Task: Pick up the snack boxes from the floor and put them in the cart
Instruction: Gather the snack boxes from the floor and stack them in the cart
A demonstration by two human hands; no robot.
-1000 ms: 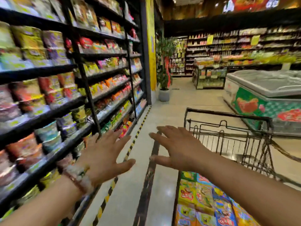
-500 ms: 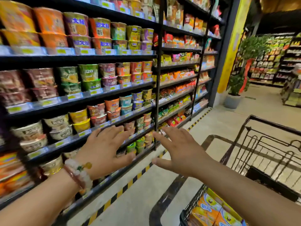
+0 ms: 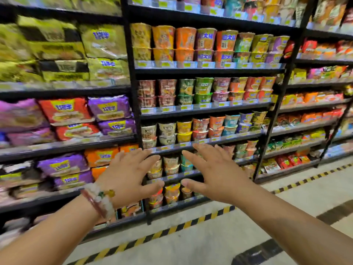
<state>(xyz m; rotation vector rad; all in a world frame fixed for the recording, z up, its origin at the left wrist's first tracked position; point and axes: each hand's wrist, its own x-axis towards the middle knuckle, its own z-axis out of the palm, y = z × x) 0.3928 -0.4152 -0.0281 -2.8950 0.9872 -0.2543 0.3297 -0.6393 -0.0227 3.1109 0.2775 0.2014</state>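
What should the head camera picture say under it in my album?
Two open hands held out before shelves of noodle cups.

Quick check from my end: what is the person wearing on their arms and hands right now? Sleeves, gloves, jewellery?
Both forearms are bare: no sleeves and no gloves show. The left hand has bracelets at its wrist: a dark reddish band and pale beads, with a small green bead and a gold-coloured charm. The right hand and its wrist carry nothing; no rings are visible on either.
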